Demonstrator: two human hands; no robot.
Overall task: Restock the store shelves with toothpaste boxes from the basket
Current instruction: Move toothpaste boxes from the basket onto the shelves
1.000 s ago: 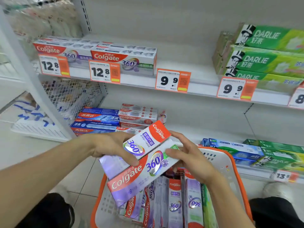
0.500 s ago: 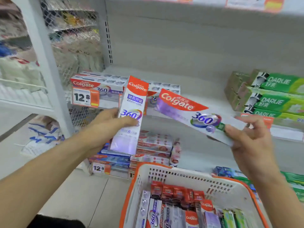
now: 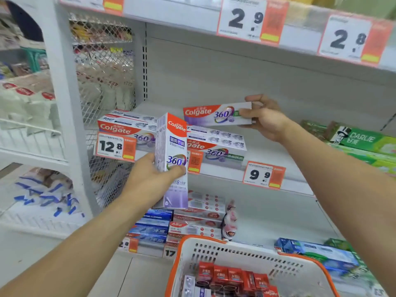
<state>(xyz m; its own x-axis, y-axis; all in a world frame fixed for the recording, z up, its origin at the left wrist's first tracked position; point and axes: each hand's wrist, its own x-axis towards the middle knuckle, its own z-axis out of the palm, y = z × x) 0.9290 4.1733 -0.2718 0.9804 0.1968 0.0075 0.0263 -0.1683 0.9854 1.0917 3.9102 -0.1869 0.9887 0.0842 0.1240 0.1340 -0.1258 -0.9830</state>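
1. Two arms reach into view from the bottom edge, one from the lower left corner and one from the lower right.
2. Both forearms are bare up to the frame edge; no sleeve shows on either.
3. The left hand wears no glove, and no ring, watch or band is visible on it or its wrist.
4. The right hand is likewise ungloved, with no ring, watch or bracelet showing.
5. Fingernails on the visible fingers look short; finer detail is blurred.

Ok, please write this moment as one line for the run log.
left hand: holds upright Colgate box | right hand: holds level Colgate box above shelf stack | basket: boxes remain
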